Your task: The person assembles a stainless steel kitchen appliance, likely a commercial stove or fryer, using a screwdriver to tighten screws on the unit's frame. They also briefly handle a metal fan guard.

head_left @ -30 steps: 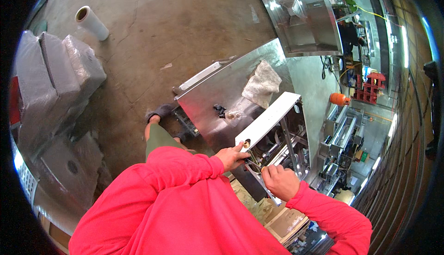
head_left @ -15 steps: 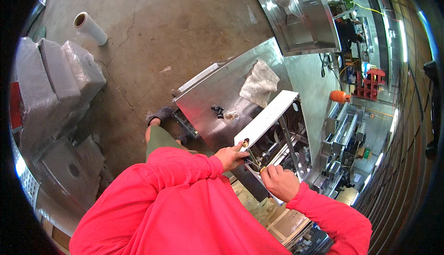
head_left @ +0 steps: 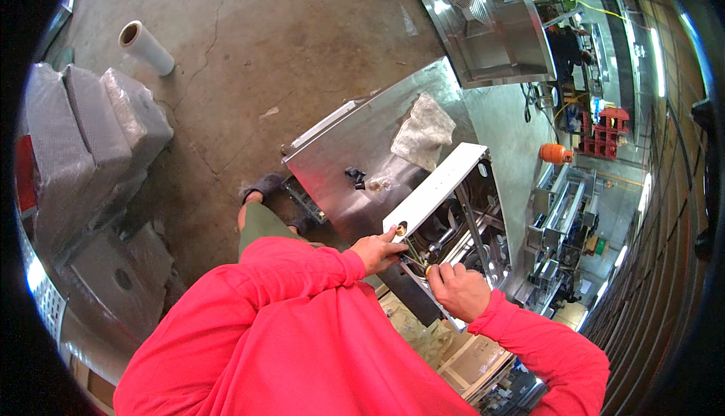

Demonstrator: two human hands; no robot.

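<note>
An open metal appliance body (head_left: pixel 436 187), with a white panel along one side, stands on a stainless steel table (head_left: pixel 340 159). Burner-like tubes and bars show inside it. My left hand (head_left: pixel 375 253) grips its near left corner, just below a brass fitting (head_left: pixel 401 229) set in a hole in the panel. My right hand (head_left: pixel 461 291) is closed around what looks like a yellow-handled screwdriver (head_left: pixel 429 270). Its thin shaft slants toward my left fingertips, where the tip is hard to make out.
A crumpled whitish cloth (head_left: pixel 423 133) and small black parts (head_left: pixel 355 178) lie on the table. Beyond stands a steel hood (head_left: pixel 491 31). Wrapped boxes (head_left: pixel 98 129) and a film roll (head_left: pixel 147 47) are at left, an orange gas cylinder (head_left: pixel 556 153) at right. Cardboard (head_left: pixel 472 363) lies below my hands.
My right hand has shifted slightly to the right and its fingers have turned a little, so more of the tool's shaft shows. My left hand stays almost in place at the corner.
</note>
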